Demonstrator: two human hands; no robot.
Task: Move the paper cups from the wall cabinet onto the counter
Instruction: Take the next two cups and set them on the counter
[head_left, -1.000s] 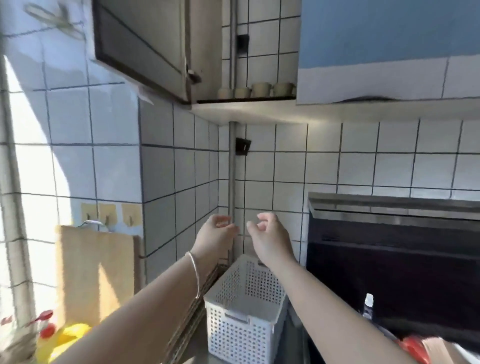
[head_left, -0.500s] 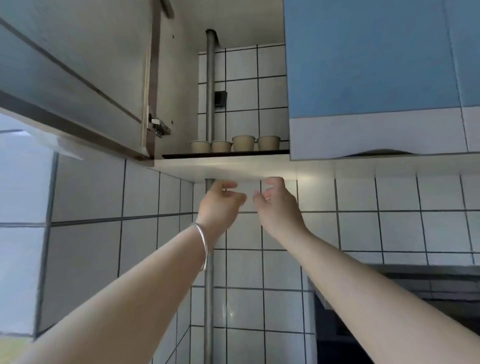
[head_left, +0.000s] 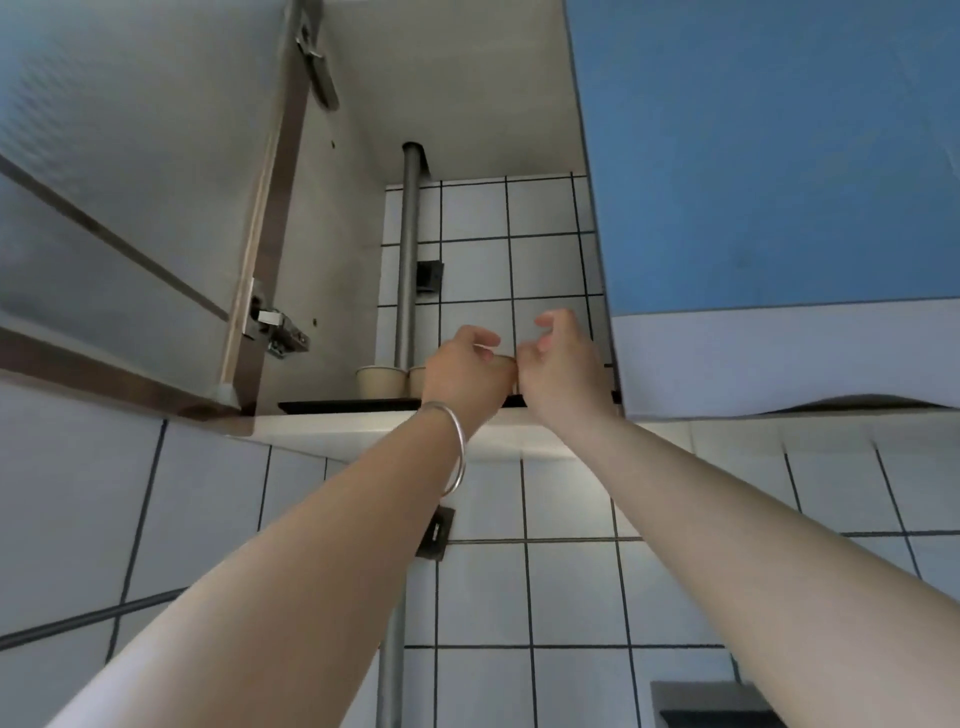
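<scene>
The wall cabinet (head_left: 332, 260) stands open above me, and small beige paper cups sit in a row on a dark tray (head_left: 343, 404) on its shelf. One paper cup (head_left: 380, 381) shows in full at the left and a second cup (head_left: 417, 379) shows in part. The others are hidden behind my hands. My left hand (head_left: 465, 374), with a silver bangle on its wrist, is raised in front of the row with curled fingers; whether it grips a cup is hidden. My right hand (head_left: 558, 364) is beside it, fingers loosely curled, with nothing seen in them.
The open cabinet door (head_left: 130, 208) hangs at the left with its hinge (head_left: 275, 327). A closed blue door (head_left: 769, 156) is right of the opening. A grey pipe (head_left: 408, 260) runs up through the cabinet's back. White tiles cover the wall below.
Both hands have risen from under the shelf edge to the cups on the shelf. The view has tilted further up, so the basket and counter below are out of sight.
</scene>
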